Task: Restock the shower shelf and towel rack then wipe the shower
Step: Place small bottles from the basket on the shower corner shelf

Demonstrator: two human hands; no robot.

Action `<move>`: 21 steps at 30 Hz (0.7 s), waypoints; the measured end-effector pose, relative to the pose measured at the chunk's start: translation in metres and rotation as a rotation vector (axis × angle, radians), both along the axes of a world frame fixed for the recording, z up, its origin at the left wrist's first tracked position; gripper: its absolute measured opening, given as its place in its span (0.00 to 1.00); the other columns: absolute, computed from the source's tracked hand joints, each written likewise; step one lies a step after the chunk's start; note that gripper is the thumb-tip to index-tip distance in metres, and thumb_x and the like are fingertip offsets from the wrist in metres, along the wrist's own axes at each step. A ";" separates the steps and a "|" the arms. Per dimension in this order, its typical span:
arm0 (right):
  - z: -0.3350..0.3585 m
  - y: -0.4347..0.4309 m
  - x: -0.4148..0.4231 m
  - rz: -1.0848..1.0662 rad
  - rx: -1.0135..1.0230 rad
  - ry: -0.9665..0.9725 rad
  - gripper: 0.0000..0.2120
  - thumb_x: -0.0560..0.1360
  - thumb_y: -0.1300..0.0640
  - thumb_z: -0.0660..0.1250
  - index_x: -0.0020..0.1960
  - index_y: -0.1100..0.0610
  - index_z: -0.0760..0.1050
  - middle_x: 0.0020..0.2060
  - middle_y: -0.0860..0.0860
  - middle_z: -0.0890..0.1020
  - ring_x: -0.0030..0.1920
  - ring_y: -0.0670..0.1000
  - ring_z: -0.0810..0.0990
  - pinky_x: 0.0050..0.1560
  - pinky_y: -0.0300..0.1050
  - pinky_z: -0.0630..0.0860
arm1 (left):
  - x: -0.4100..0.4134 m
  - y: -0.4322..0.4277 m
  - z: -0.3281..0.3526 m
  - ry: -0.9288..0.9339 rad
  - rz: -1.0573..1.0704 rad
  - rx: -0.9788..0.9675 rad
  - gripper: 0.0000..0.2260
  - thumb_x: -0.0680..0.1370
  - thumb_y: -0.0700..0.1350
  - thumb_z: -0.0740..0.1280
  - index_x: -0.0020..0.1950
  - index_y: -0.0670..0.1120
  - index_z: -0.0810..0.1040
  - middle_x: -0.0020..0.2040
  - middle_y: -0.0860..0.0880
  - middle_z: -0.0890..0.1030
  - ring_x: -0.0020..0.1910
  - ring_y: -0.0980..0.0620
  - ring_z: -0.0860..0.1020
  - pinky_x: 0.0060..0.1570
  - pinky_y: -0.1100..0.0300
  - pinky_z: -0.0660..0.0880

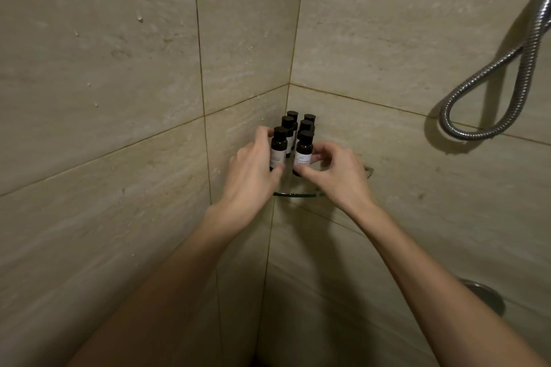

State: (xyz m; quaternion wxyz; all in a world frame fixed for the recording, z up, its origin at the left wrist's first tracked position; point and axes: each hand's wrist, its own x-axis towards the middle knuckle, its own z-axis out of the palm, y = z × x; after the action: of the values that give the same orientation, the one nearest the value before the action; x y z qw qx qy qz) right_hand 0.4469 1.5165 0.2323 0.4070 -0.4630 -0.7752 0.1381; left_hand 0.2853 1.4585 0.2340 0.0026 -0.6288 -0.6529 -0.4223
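1. Beige stone-look wall tiles (pixel 104 98) with dark grout lines cover both walls, which meet in a corner behind the shelf. Pale specks dot the left wall.
2. Left hand (pixel 253 170), on a bare forearm, reaches in from the lower left. Its fingers curl round the far side of the left front bottle and its thumb presses the near side, so it grips that bottle.
3. Left front bottle (pixel 278 147): a small, dark brown cylindrical bottle with a black screw cap and a pale label. It stands upright at the front of the left row.
4. Four rear bottles (pixel 288 125) of the same kind stand upright and close together, two per row, nearest the corner.
5. Clear glass quarter-round corner shelf (pixel 298 194) is fixed into the corner. Its curved front edge shows between the two wrists, and all six bottles stand on it.
6. Right front bottle (pixel 304 152), matching the others, stands upright at the front of the right row, just beside the left front bottle.
7. Right hand (pixel 337 170) reaches in from the lower right. Its thumb and bent fingertips pinch the lower body of the right front bottle.
8. Ribbed, silver metal shower hose (pixel 474 136) hangs in a loop against the right wall, well apart from the shelf.
9. Round grey metal wall fitting (pixel 489 295) sits low on the right wall, partly hidden by the right forearm.
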 end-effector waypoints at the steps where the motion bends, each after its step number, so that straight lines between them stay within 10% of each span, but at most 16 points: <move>1: -0.001 0.001 -0.002 -0.015 0.002 0.010 0.15 0.69 0.44 0.76 0.53 0.48 0.82 0.41 0.41 0.83 0.48 0.47 0.80 0.48 0.49 0.77 | 0.000 0.002 0.000 0.003 0.014 0.000 0.24 0.76 0.44 0.72 0.69 0.48 0.67 0.52 0.49 0.83 0.52 0.47 0.82 0.52 0.47 0.80; 21: -0.014 0.009 -0.016 -0.114 0.097 0.030 0.17 0.70 0.40 0.73 0.53 0.48 0.80 0.40 0.40 0.82 0.50 0.48 0.81 0.48 0.53 0.80 | 0.012 0.014 0.002 0.113 0.227 0.032 0.26 0.74 0.50 0.76 0.66 0.46 0.68 0.57 0.45 0.83 0.55 0.42 0.83 0.50 0.45 0.81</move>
State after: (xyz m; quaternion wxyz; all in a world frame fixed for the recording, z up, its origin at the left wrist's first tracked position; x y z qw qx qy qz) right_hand 0.4309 1.5252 0.2180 0.4475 -0.4843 -0.7471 0.0839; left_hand 0.2973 1.4728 0.2357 0.0971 -0.5734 -0.7119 -0.3936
